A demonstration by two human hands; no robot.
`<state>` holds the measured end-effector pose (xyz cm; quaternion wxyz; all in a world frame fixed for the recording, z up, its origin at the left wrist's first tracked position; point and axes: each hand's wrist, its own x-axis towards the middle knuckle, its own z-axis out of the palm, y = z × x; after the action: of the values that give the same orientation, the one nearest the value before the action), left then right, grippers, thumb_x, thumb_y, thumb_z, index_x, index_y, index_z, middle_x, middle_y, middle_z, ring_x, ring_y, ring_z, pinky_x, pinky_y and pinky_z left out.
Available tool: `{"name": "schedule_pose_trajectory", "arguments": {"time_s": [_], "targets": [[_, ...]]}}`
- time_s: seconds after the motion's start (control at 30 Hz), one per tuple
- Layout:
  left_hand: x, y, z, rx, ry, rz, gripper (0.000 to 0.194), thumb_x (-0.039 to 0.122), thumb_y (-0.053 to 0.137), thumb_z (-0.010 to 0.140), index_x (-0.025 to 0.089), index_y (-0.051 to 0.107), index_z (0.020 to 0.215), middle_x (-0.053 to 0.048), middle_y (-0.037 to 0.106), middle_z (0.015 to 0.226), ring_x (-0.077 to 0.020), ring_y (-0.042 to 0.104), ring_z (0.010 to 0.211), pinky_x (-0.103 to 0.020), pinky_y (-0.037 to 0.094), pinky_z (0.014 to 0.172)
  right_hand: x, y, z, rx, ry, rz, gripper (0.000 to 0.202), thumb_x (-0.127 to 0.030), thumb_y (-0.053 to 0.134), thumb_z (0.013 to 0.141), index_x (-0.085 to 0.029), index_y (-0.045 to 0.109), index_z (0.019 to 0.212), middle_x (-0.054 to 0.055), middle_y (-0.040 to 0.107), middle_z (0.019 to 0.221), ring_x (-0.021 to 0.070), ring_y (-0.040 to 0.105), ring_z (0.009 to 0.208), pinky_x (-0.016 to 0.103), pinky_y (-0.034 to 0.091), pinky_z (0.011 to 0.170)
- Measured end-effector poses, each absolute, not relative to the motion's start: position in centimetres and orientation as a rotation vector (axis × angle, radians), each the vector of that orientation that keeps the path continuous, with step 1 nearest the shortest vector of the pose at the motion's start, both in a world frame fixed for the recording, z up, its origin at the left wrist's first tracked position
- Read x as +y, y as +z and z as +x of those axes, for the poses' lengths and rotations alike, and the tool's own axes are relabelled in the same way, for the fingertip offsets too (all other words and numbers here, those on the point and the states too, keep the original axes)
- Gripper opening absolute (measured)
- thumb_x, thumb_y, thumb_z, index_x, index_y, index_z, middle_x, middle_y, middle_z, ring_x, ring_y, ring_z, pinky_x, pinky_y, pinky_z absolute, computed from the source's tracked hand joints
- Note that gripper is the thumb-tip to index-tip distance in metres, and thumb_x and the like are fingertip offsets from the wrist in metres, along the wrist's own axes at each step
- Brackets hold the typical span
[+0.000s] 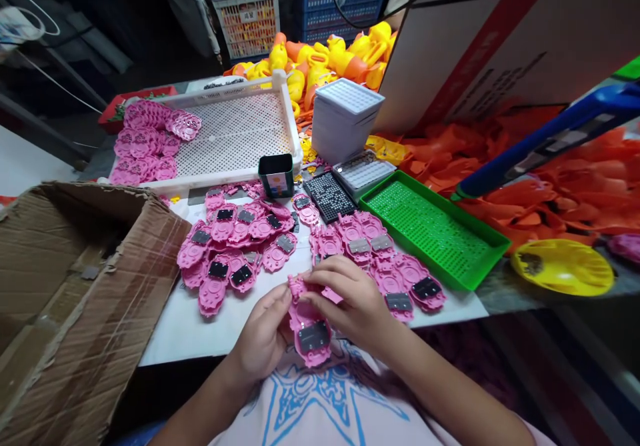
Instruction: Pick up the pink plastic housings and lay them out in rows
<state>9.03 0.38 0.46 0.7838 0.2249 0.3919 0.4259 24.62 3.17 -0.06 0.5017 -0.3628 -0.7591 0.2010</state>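
Close to my body, my left hand point(263, 334) grips a pink plastic casing point(303, 314) by its left side. A dark rectangular panel point(314, 337) sits in the casing's lower part. My right hand point(353, 299) has its fingers closed at the casing's upper end. Whether a small part is pinched there is hidden by the fingers. Similar pink casings point(243, 229) with black or grey panels lie heaped to the left. More pink casings point(360, 233) lie in rows beyond and beside my right hand.
An open cardboard box point(145, 253) stands at the left. Behind are a white perforated tray point(240, 129) with pink parts, a black cup point(277, 176), stacked white trays point(343, 123) and a black grid tray point(330, 196). Right lie a green tray point(435, 229) and yellow bowl point(563, 267).
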Motion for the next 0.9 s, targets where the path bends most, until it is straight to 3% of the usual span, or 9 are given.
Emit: {"name": "schedule_pose_trajectory", "arguments": {"time_s": [0.27, 0.5, 0.67, 0.8, 0.9], "targets": [[0.5, -0.3, 8.3, 0.940, 0.890, 0.785, 0.032, 0.039, 0.054, 0.088, 0.016, 0.069, 0.103, -0.007, 0.069, 0.086, -0.0174, 0.061, 0.077, -0.028, 0.047, 0.072, 3.0, -0.3, 24.4, -1.913, 0.308, -0.772, 0.011, -0.011, 0.062, 0.083, -0.012, 0.061, 0.094, 0.010, 0.066, 0.081, 0.0193, 0.058, 0.075, 0.036, 0.051, 0.066], [0.5, -0.1, 8.0, 1.003, 0.923, 1.061, 0.040, 0.042, 0.046, 0.092, 0.013, 0.073, 0.087, -0.009, 0.070, 0.087, -0.0168, 0.058, 0.073, -0.029, 0.047, 0.072, 1.9, -0.5, 23.9, -1.837, 0.342, -0.763, 0.021, -0.008, 0.066, 0.078, -0.012, 0.060, 0.098, 0.009, 0.063, 0.083, 0.0190, 0.057, 0.079, 0.037, 0.052, 0.072], [0.8, -0.2, 7.9, 0.983, 0.844, 0.938, 0.035, 0.040, 0.049, 0.090, 0.014, 0.070, 0.100, -0.010, 0.070, 0.092, -0.0200, 0.061, 0.082, -0.032, 0.048, 0.079, 1.8, -1.1, 23.6, -1.815, 0.314, -0.858, 0.019, -0.009, 0.064, 0.078, -0.014, 0.059, 0.096, 0.012, 0.063, 0.092, 0.0213, 0.058, 0.086, 0.039, 0.052, 0.074], [0.7, -0.2, 7.9, 1.031, 0.861, 0.931, 0.028, 0.039, 0.058, 0.085, 0.016, 0.070, 0.096, -0.007, 0.069, 0.084, -0.0189, 0.062, 0.078, -0.028, 0.049, 0.070, 1.6, -1.5, 23.1, -1.866, 0.348, -0.822, 0.024, -0.005, 0.059, 0.078, -0.015, 0.056, 0.100, 0.012, 0.063, 0.092, 0.0215, 0.058, 0.088, 0.039, 0.052, 0.077], [0.4, -0.5, 7.4, 1.118, 0.903, 0.944, 0.027, 0.041, 0.062, 0.082, 0.015, 0.070, 0.083, -0.005, 0.068, 0.073, -0.0161, 0.061, 0.067, -0.024, 0.047, 0.061, 1.4, -1.3, 23.1, -1.861, 0.550, -0.780, 0.028, -0.012, 0.060, 0.080, -0.016, 0.055, 0.108, 0.012, 0.060, 0.100, 0.0223, 0.057, 0.095, 0.041, 0.051, 0.082]]}}
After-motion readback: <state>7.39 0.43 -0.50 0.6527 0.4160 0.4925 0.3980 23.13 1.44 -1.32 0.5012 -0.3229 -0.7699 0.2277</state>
